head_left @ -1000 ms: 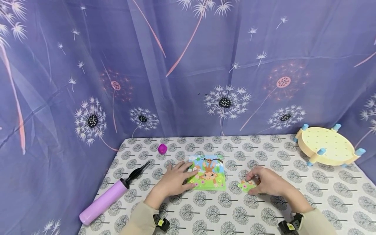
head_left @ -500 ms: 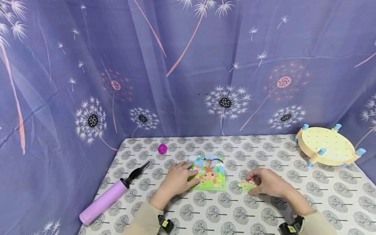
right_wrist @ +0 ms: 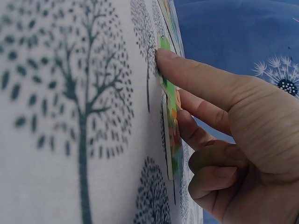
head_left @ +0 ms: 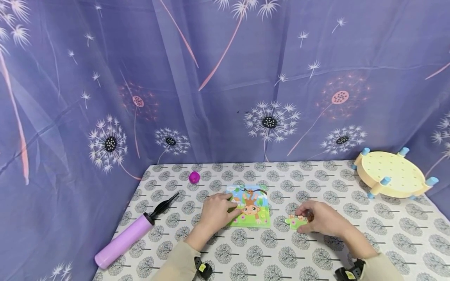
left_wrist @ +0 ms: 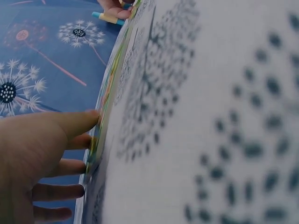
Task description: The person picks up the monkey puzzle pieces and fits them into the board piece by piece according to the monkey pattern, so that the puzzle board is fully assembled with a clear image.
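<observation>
A square jigsaw puzzle (head_left: 254, 207) with a monkey picture lies flat near the middle of the table. My left hand (head_left: 215, 210) rests on its left side, fingers extended over the picture; the left wrist view has the thumb and fingers along the puzzle's thin edge. To the right, apart from the puzzle, a green jigsaw piece (head_left: 294, 223) lies on the cloth. My right hand (head_left: 321, 218) pinches that piece between thumb and fingers, covering its right part. In the right wrist view, the thumb presses one end of the piece (right_wrist: 171, 100) while the other fingers curl behind it.
A purple hand pump (head_left: 124, 242) with a black nozzle lies at the left edge. Behind the left hand sits a small magenta object (head_left: 194, 178). A yellow oval stand with blue-tipped legs (head_left: 390, 173) is at the back right, before a purple dandelion curtain (head_left: 218, 117).
My left hand has slid right, further over the puzzle's left part. The right hand and its piece stay almost where they were.
</observation>
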A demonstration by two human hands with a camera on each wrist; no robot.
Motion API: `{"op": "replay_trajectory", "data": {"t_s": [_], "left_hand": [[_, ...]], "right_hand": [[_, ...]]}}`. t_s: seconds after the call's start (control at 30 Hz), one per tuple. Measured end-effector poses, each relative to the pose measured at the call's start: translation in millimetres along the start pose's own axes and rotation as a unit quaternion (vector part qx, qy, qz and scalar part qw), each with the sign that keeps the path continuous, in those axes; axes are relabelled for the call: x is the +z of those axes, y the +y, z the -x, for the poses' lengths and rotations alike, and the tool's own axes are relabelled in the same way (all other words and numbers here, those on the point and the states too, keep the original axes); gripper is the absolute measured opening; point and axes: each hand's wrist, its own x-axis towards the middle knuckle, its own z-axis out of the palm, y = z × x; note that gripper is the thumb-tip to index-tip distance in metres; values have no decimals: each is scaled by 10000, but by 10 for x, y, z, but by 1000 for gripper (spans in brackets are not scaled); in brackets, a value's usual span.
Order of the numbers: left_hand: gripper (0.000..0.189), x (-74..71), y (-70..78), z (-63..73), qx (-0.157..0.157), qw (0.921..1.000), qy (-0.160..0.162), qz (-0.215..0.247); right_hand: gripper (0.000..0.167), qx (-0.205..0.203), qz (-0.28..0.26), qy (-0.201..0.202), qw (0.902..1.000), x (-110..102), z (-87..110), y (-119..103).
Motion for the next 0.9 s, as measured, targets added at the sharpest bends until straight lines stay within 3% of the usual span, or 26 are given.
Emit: {"op": "replay_trajectory", "data": {"t_s": [0.33, 0.9], "left_hand": [[40, -5, -20, 22, 2, 9998, -146, -103], [38, -26, 69, 58, -43, 9994, -59, -349]], "right_hand": [[49, -6, 120, -9, 9999, -22, 26, -15], [39, -67, -290, -98, 9995, -33, 29, -50]]}}
